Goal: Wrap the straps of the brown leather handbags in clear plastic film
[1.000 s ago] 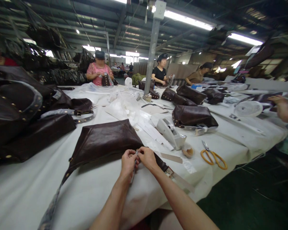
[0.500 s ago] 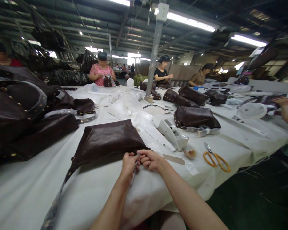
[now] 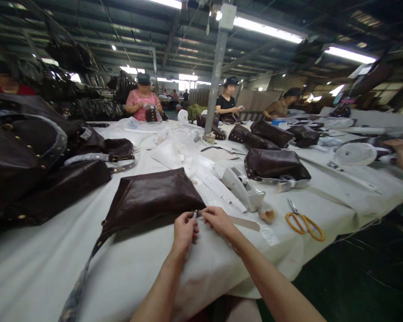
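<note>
A dark brown leather bag point(image 3: 154, 193) lies on the cloth-covered table in front of me, its near right corner at my fingers. My left hand point(image 3: 184, 232) is closed in a pinch on a narrow, pale-wrapped strap end just off that corner. A small bit of metal glints at its fingertips. My right hand point(image 3: 219, 221) pinches at the bag's corner from the right; what lies between its fingertips is mostly hidden. From the bag's left corner a studded strap point(image 3: 83, 273), partly wrapped in clear plastic, hangs toward me.
Scissors with orange handles point(image 3: 304, 223) and a grey tape dispenser point(image 3: 243, 190) lie to the right. Brown bags pile up at the left point(image 3: 57, 192); another bag point(image 3: 277, 164) is beyond the dispenser. A post point(image 3: 216, 85) rises midtable. Several people work around the table.
My right hand has turned and its fingers have straightened toward the bag's corner. My left hand has shifted slightly right, and metal now shows between the hands.
</note>
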{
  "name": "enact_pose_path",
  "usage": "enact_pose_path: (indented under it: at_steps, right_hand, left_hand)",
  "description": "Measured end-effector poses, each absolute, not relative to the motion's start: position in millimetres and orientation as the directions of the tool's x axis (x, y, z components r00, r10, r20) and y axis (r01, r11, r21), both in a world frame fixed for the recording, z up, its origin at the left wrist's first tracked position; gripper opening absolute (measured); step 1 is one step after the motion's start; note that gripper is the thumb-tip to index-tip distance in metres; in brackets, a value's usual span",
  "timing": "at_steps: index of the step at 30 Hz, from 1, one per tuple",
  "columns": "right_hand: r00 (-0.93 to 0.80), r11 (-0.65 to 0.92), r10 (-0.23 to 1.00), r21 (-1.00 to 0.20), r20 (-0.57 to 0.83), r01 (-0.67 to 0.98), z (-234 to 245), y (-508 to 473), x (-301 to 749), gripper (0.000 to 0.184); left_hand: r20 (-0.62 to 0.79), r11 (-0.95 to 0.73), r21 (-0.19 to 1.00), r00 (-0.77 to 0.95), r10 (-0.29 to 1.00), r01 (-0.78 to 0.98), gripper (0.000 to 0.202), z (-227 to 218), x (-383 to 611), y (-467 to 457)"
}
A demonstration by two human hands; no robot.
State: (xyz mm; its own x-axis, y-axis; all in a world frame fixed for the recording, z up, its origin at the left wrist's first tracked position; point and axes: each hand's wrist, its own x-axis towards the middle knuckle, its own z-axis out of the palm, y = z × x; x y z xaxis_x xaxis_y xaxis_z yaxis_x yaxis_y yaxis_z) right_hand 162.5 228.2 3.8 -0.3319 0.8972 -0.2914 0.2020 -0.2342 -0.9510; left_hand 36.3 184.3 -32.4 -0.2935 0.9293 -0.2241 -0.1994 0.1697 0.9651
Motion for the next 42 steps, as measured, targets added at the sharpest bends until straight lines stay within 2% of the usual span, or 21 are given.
enact_pose_path:
  at_steps: [1,3,4,6,7,8,11,15,21,25,27,29,31,33,35,37,40,42]
  right_hand:
    - [-0.306,-0.15,0.927,-0.963,-0.215,0.223,7,229,163,0.007]
    - [-0.324,0.117,0.946,-0.928,-0.004,0.353,15,233,164,0.018]
    - [-0.381,0.285,0.918,-0.847,0.107,0.449,19,235,163,0.025]
    - [-0.552,0.577,0.798,-0.566,0.24,0.588,25,240,159,0.036]
    - [-0.628,0.664,0.738,-0.434,0.248,0.609,27,242,157,0.038]
    - [-0.677,0.71,0.698,-0.355,0.235,0.608,28,244,155,0.038]
    - [-0.733,0.76,0.647,-0.258,0.211,0.597,30,248,152,0.028]
    - [-0.752,0.775,0.629,-0.234,0.197,0.587,32,251,156,0.015]
    - [-0.698,0.741,0.671,-0.253,0.249,0.622,20,244,166,0.013]
    - [-0.621,0.702,0.71,-0.271,0.331,0.659,0,233,165,0.015]
    - [-0.583,0.703,0.709,-0.333,0.396,0.628,-12,226,162,0.019]
    - [-0.5,0.657,0.754,-0.491,0.426,0.572,-22,217,158,0.027]
    - [-0.386,0.494,0.863,-0.697,0.325,0.519,-29,209,156,0.032]
    - [-0.307,0.298,0.939,-0.816,0.156,0.496,-31,205,155,0.033]
    - [-0.255,0.185,0.965,-0.842,0.059,0.507,-28,206,155,0.035]
    - [-0.197,0.14,0.98,-0.84,0.041,0.524,-21,212,155,0.036]
    - [-0.158,0.086,0.987,-0.836,-0.001,0.542,-12,224,149,0.026]
    - [-0.174,0.048,0.983,-0.841,-0.056,0.539,-11,229,141,0.033]
  left_hand:
    - [-0.217,0.165,0.967,-0.293,0.931,-0.192,0.026,-32,37,184]
    - [-0.2,0.152,0.973,-0.3,0.933,-0.176,0.028,-32,38,183]
    - [-0.191,0.145,0.975,-0.306,0.933,-0.169,0.028,-31,38,183]
    - [-0.181,0.137,0.978,-0.316,0.931,-0.158,0.028,-31,39,183]
    - [-0.179,0.136,0.979,-0.319,0.931,-0.153,0.028,-30,39,183]
    - [-0.178,0.136,0.98,-0.322,0.93,-0.148,0.027,-30,39,183]
    - [-0.176,0.138,0.981,-0.326,0.929,-0.139,0.027,-30,39,183]
    - [-0.18,0.134,0.979,-0.326,0.928,-0.156,0.028,-30,40,182]
    - [-0.264,0.192,0.949,-0.298,0.917,-0.249,0.034,-27,38,183]
    - [-0.347,0.266,0.906,-0.218,0.912,-0.329,0.026,-19,31,185]
    - [-0.381,0.3,0.883,-0.175,0.908,-0.362,0.02,-15,26,186]
    - [-0.408,0.329,0.862,-0.144,0.902,-0.385,0.014,-13,23,187]
    - [-0.425,0.347,0.849,-0.125,0.896,-0.398,0.012,-11,21,187]
    - [-0.434,0.358,0.843,-0.113,0.894,-0.401,0.011,-11,21,187]
    - [-0.437,0.362,0.843,-0.114,0.892,-0.397,0.01,-12,22,188]
    - [-0.436,0.359,0.849,-0.129,0.891,-0.387,0.008,-13,24,187]
    - [-0.427,0.349,0.863,-0.158,0.89,-0.364,0.012,-14,26,186]
    - [-0.42,0.345,0.874,-0.176,0.89,-0.342,0.014,-14,28,185]
